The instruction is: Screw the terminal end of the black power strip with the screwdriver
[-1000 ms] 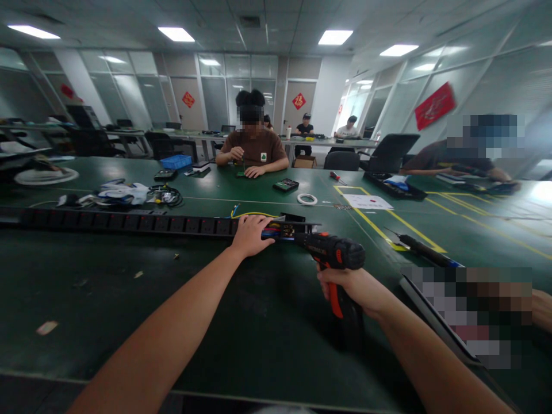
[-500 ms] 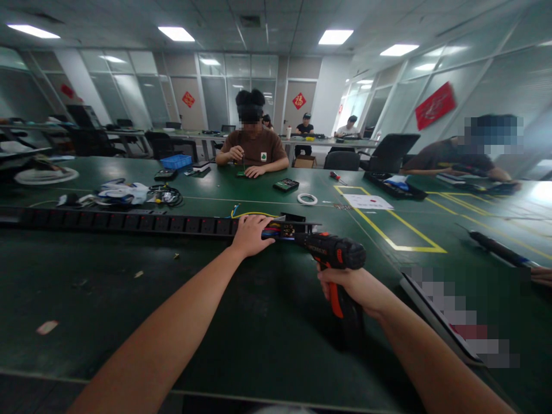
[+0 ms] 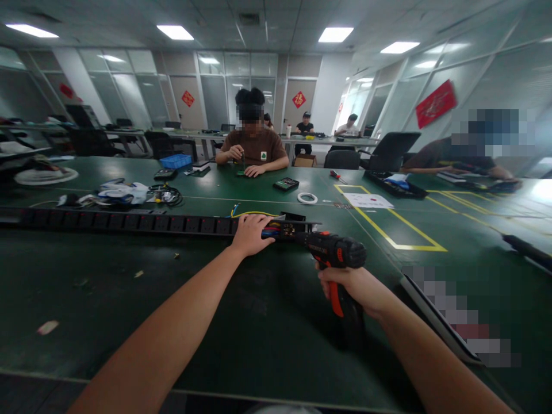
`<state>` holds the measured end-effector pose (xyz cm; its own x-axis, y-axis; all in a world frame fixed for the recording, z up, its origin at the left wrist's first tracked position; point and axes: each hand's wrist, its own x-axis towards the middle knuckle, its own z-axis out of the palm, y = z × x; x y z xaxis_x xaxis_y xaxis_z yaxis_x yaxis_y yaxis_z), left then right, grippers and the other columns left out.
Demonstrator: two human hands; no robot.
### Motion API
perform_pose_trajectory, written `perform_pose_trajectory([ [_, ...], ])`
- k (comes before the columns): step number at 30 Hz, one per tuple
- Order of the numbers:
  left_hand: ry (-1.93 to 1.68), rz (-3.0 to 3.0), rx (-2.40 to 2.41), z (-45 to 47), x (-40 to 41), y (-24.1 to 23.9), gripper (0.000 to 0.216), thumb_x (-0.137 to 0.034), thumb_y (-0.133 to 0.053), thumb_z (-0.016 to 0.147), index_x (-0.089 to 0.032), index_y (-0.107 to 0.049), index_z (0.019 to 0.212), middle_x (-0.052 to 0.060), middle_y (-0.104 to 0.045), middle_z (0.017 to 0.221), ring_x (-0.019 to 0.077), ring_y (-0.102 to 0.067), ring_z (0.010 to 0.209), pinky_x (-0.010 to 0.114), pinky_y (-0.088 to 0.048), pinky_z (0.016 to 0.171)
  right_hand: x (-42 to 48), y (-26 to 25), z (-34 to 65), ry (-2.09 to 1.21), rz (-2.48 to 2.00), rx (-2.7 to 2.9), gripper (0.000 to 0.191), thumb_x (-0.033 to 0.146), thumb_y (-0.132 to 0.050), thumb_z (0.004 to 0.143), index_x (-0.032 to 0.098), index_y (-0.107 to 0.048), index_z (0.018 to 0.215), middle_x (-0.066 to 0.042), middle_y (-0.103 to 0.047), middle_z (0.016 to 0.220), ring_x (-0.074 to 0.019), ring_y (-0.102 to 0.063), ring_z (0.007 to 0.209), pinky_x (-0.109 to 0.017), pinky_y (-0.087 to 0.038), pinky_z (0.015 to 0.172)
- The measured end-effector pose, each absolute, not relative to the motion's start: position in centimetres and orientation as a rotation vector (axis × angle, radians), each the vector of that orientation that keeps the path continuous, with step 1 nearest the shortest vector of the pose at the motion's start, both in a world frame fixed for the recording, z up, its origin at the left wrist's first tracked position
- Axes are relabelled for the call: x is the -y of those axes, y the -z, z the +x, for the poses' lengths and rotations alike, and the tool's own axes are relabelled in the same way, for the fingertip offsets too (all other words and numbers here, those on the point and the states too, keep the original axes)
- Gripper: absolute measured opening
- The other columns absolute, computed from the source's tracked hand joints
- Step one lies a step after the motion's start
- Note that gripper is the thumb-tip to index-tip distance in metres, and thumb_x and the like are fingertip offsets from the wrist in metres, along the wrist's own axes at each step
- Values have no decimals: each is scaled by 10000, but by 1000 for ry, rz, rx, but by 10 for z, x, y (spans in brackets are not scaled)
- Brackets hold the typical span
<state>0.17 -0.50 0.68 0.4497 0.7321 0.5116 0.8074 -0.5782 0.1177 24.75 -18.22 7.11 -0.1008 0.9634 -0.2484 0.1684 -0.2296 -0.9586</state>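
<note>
A long black power strip [image 3: 129,222] lies across the green table [image 3: 129,299]. My left hand [image 3: 250,234] is closed over its right end, pressing it down, where coloured wires [image 3: 272,231] show in the uncovered part. My right hand [image 3: 353,287] grips the handle of a black and orange cordless drill [image 3: 336,259]. The drill's nose points left into the uncovered end of the strip, right beside my left fingers.
A person in a brown shirt [image 3: 254,148] sits across the table working. Another person [image 3: 457,161] sits at the right. A pile of cables and cloth [image 3: 125,194], a tape roll [image 3: 307,199], a meter [image 3: 285,184] and a yellow-marked rectangle [image 3: 388,224] lie beyond the strip.
My hands and the drill stay put. A dark rod-like tool at the right has been carried off rightward, away from the yellow rectangle toward the table's right side.
</note>
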Motion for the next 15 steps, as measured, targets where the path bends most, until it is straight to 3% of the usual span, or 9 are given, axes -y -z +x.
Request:
perform_pose_trajectory([
  [5,791,-2541,1366,2,5,-7,627,-541,-738,848,-289,-580,1401,75,-628,1402,328,-526,1315,515,-295,1146,183,-73,247,-1385,-1471,1303,294,341,-731,686,185,-676,930,11,-657,577,-195,-631,565,-306,-485,578],
  [15,769,-2551,1383,2,6,-8,621,-539,-724,861,-299,-572,1413,79,-617,1416,332,-516,1327,519,-287,1150,180,-69,248,-1392,-1435,1310,196,315,-732,695,194,-671,836,12,-646,573,-184,-621,549,-302,-482,568],
])
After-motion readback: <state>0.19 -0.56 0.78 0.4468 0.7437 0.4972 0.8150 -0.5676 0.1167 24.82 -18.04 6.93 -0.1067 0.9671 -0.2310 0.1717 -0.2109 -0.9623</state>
